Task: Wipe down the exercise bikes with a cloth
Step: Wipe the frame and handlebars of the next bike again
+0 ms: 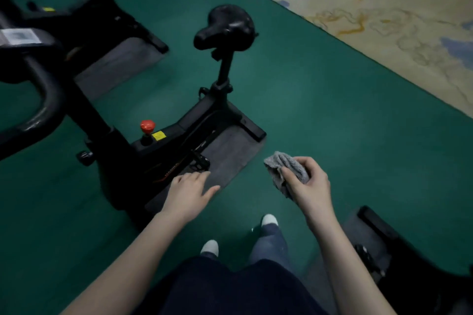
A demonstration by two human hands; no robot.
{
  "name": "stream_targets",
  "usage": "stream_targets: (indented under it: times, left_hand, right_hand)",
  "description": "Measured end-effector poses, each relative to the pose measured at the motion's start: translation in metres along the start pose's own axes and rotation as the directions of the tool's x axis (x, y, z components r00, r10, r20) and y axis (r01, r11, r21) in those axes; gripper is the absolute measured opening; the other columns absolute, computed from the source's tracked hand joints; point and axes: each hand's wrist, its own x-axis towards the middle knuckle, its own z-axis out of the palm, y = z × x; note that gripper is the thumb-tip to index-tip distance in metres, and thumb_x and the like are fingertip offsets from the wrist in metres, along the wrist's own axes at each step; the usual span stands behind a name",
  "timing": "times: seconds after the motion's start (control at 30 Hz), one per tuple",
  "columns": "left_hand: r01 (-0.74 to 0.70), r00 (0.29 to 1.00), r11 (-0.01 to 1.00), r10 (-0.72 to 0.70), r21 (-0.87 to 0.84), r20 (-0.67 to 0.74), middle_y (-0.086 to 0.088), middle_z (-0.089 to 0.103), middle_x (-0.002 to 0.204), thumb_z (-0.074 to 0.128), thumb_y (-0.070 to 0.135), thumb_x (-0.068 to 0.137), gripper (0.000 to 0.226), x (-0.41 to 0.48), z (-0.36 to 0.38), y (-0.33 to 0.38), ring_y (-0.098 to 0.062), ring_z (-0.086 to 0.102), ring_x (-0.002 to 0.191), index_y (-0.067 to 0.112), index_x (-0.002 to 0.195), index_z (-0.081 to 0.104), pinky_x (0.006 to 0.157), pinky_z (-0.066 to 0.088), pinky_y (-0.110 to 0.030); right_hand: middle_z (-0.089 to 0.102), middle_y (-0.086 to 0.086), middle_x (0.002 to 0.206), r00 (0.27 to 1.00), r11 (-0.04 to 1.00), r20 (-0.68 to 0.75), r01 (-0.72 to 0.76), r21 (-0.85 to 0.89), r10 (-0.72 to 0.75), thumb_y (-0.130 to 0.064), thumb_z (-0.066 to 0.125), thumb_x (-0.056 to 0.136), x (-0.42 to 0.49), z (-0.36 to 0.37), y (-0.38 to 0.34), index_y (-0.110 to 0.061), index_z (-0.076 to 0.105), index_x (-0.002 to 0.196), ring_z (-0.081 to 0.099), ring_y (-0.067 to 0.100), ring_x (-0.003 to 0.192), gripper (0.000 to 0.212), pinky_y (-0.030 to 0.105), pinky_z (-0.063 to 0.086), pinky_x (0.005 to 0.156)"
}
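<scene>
Dark green floor [332, 115] runs under me and meets a pale patterned carpet [371, 2] at the far right. The nearest exercise bike [179, 140] stands on a grey mat [230, 156], with a second bike [102, 20] behind it. My right hand [307, 184] grips the bunched grey cloth [284, 163] in the air, just right of the mat. My left hand [190, 190] is flat with straight fingers over the mat's near edge. The yellow sticker [158, 135] by the red knob [147, 126] is unreadable. The white console label [20, 36] is possibly a code.
</scene>
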Motion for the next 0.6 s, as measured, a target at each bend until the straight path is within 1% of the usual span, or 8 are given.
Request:
stream_targets:
  times: [0.03,0.07,0.13,0.2,0.3,0.43,0.5,0.6]
  left_hand:
    - [0.05,0.999,0.999,-0.05,-0.023,-0.013,0.001,0.049,0.139,0.031,0.057,0.095,0.059,0.005,-0.002,0.006,-0.018,0.041,0.129,0.022,0.142,0.036,0.106,0.028,-0.034]
    - [0.089,0.996,0.995,-0.09,-0.046,-0.019,0.001,0.049,0.139,0.031,0.057,0.095,0.059,0.008,-0.004,0.012,-0.018,0.042,0.129,0.022,0.142,0.036,0.106,0.028,-0.034]
    - [0.176,0.983,0.979,-0.18,-0.102,-0.032,0.003,0.046,0.141,0.03,0.057,0.095,0.059,0.014,-0.004,0.026,-0.017,0.041,0.129,0.023,0.143,0.035,0.106,0.029,-0.034]
    - [0.248,0.966,0.957,-0.257,-0.151,-0.041,0.004,0.043,0.143,0.03,0.057,0.096,0.06,0.019,-0.004,0.042,-0.016,0.04,0.13,0.023,0.144,0.034,0.107,0.029,-0.034]
    - [0.335,0.935,0.917,-0.351,-0.219,-0.042,0.006,0.037,0.147,0.03,0.057,0.096,0.06,0.024,-0.003,0.061,-0.015,0.037,0.133,0.022,0.144,0.033,0.107,0.03,-0.034]
    - [0.452,0.875,0.844,-0.482,-0.29,-0.039,0.005,0.032,0.151,0.031,0.056,0.096,0.06,0.018,0.001,0.074,-0.015,0.032,0.136,0.021,0.145,0.033,0.11,0.028,-0.033]
    - [0.509,0.84,0.805,-0.542,-0.305,-0.029,0.004,0.032,0.151,0.03,0.056,0.096,0.061,0.011,0.003,0.073,-0.014,0.03,0.137,0.021,0.145,0.033,0.112,0.025,-0.032]
    - [0.579,0.783,0.743,-0.622,-0.335,-0.026,0.004,0.034,0.15,0.029,0.056,0.096,0.061,0.005,0.005,0.068,-0.013,0.028,0.138,0.021,0.145,0.033,0.114,0.023,-0.032]
  right_hand:
    - [0.066,-0.012,0.072,0.999,1.0,0.049,0.02,-0.005,-0.019,-0.013,0.07,0.081,0.016,-0.004,-0.001,-0.022,0.062,0.084,0.057,-0.007,0.057,0.012,0.009,0.044,0.053]
    - [0.066,-0.012,0.072,0.996,1.0,0.085,0.03,-0.009,-0.029,-0.014,0.07,0.081,0.031,-0.008,-0.002,-0.022,0.062,0.085,0.057,-0.007,0.057,0.012,0.01,0.045,0.053]
    - [0.068,-0.011,0.075,0.987,0.998,0.154,0.056,-0.023,-0.052,-0.016,0.07,0.081,0.063,-0.019,-0.006,-0.023,0.063,0.085,0.06,-0.002,0.064,0.011,0.023,0.052,0.06]
    - [0.069,-0.009,0.079,0.977,0.997,0.206,0.068,-0.034,-0.059,-0.018,0.07,0.08,0.094,-0.031,-0.006,-0.023,0.063,0.086,0.064,0.008,0.074,0.01,0.037,0.056,0.07]
    - [0.07,-0.006,0.081,0.959,0.997,0.277,0.065,-0.03,-0.054,-0.018,0.07,0.08,0.133,-0.041,-0.007,-0.024,0.063,0.085,0.066,0.018,0.078,0.01,0.048,0.057,0.074]
    - [0.07,-0.005,0.08,0.914,0.994,0.4,0.097,-0.042,-0.073,-0.017,0.07,0.08,0.167,-0.03,-0.013,-0.024,0.063,0.084,0.066,0.017,0.076,0.011,0.049,0.056,0.074]
    - [0.069,-0.007,0.077,0.873,0.99,0.478,0.135,-0.041,-0.099,-0.017,0.07,0.08,0.175,-0.017,-0.019,-0.024,0.063,0.084,0.064,0.014,0.071,0.011,0.047,0.057,0.071]
    - [0.069,-0.006,0.079,0.799,0.98,0.587,0.194,-0.051,-0.127,-0.016,0.07,0.081,0.183,0.009,-0.029,-0.022,0.063,0.086,0.063,0.013,0.074,0.011,0.043,0.055,0.073]
